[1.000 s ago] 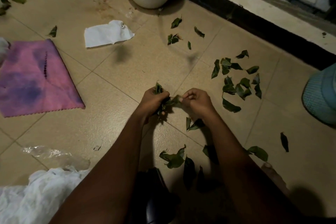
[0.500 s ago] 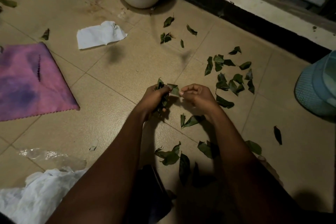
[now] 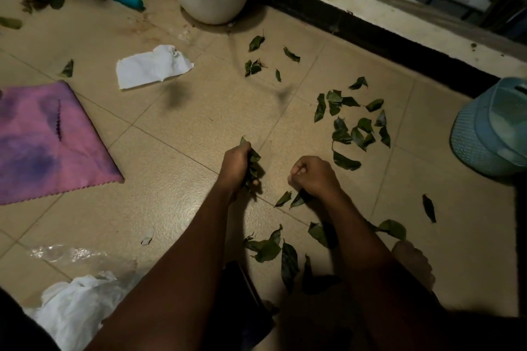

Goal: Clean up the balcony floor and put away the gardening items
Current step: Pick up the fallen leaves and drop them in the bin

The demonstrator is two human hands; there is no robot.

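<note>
Floor: tan balcony tiles (image 3: 182,128), loose leaves (image 3: 359,134) scattered to my right.
Left hand (image 3: 238,164): fingers wrapped round a leaf bunch (image 3: 253,162).
Right hand (image 3: 315,177): fingers curled over a floor leaf (image 3: 296,200); grip I cannot tell.

Left hand (image 3: 238,168) grips leaves (image 3: 253,164); right hand (image 3: 313,177) curled tight, knuckles up.

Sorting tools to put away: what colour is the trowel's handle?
Teal. The trowel handle shows best in head view.

Forearms (image 3: 182,265), left hand (image 3: 238,168), right hand (image 3: 313,177) and one foot (image 3: 413,265) are bare.
</note>
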